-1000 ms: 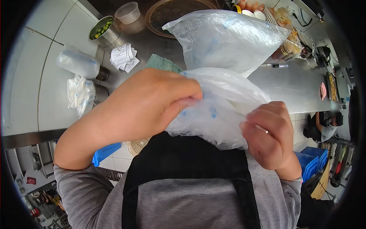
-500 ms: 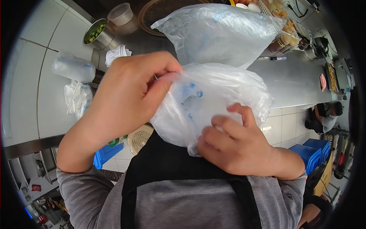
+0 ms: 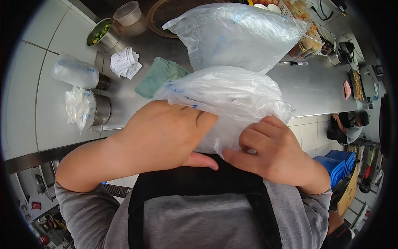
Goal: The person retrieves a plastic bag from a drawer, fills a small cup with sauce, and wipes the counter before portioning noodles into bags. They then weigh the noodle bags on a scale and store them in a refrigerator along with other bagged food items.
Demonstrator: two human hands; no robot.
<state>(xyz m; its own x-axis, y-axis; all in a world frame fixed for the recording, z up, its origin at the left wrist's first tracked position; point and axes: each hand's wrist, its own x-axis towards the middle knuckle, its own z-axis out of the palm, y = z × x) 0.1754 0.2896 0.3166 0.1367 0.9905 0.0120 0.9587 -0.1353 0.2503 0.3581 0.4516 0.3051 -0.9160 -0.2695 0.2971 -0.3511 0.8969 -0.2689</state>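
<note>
A white, translucent plastic bag (image 3: 244, 91) with blue print is between my hands, close to my black apron. My left hand (image 3: 174, 133) has its fingers pushed under or into the bag's left side, where the plastic hides them; its thumb sticks out below, apart from the bag. With bent fingers, my right hand (image 3: 267, 149) grips the bag's lower right edge. Behind it on the steel counter (image 3: 315, 89) lies a bigger, clear plastic bag (image 3: 232, 35). A folded green cloth (image 3: 159, 76) lies left of the white bag.
At the upper left are a metal pot of green fruit (image 3: 101, 35), a clear plastic tub (image 3: 127, 15), paper slips (image 3: 124, 62) and bundled plastic bags (image 3: 74, 71). A marker (image 3: 298, 63) lies behind on the right. Another person (image 3: 352, 128) is low at the far right.
My left hand has gone from pinching the bag's top edge to lower down, its fingers now beneath or inside the plastic. The green cloth has come into view. My right hand has closed on the bag.
</note>
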